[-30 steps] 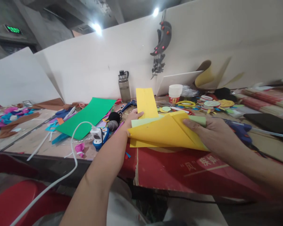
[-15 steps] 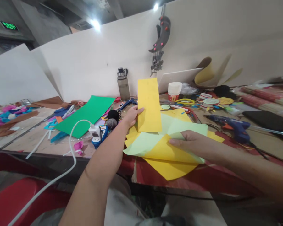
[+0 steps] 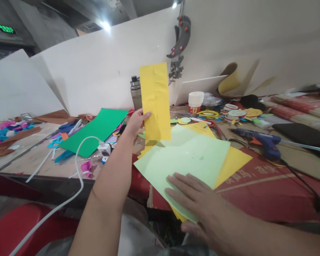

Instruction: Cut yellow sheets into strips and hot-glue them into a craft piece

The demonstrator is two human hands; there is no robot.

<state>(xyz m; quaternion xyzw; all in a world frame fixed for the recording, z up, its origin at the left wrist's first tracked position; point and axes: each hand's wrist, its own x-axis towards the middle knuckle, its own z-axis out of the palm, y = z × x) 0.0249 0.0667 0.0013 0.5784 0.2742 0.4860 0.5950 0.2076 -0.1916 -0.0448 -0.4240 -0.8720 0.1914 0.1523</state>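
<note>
Held upright by its left edge, a yellow rectangular sheet [image 3: 156, 99] is pinched in my left hand [image 3: 137, 121]. My right hand [image 3: 193, 199] lies flat with fingers stretched out on a pale green sheet [image 3: 181, 153]. That sheet rests on top of yellow sheets [image 3: 234, 165], whose corners stick out at the right, the back and near the front edge. My right thumb is by the front edge of the stack. The yellow sheet in my left hand hides part of a grey water bottle [image 3: 136, 93] behind it.
A green sheet [image 3: 96, 129] and a white plug with cable [image 3: 104, 149] lie to the left. On the right are a blue glue gun [image 3: 268, 144], a black flat item [image 3: 304, 135] and ribbon rolls [image 3: 236, 114]. Paper cups [image 3: 196, 102] stand at the back.
My left hand has raised the yellow sheet up and to the left. My right hand has let go of the lifted paper edge and now lies on the pale green sheet, flattened out.
</note>
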